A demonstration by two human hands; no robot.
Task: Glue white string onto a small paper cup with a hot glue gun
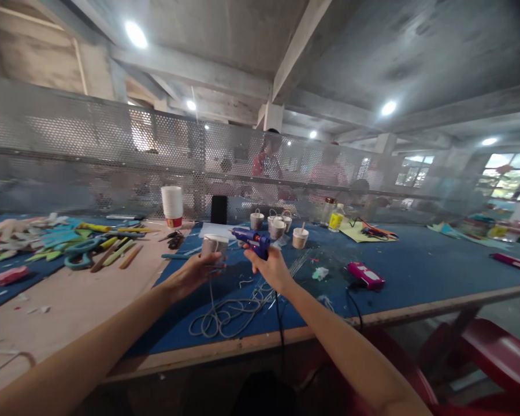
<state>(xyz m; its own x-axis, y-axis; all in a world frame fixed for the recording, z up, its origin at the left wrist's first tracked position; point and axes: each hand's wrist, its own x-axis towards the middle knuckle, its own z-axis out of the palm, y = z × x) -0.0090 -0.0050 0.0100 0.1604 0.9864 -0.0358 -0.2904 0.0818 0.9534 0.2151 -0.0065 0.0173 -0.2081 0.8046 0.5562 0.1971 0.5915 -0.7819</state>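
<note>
My left hand [199,271] is wrapped round a small paper cup [214,245] covered in grey cord, held upright above the table. In my right hand [273,267] is a blue hot glue gun [253,240], its nozzle pointing left at the cup and close to its upper side. I cannot tell whether nozzle and cup touch. A loose tangle of grey cord [225,316] lies on the blue mat below, and one strand runs up to the cup. Clear glue sticks [297,268] lie beside the tangle. The glue gun's black cable [279,318] hangs over the table edge.
Several small cord-wrapped cups [276,229] with handles stand behind my hands, near a cup with a stick [300,237]. A stack of paper cups [172,205], scissors [80,254] and a black phone [219,209] are leftward. A magenta box [366,275] lies right. A perforated screen [169,138] backs the table.
</note>
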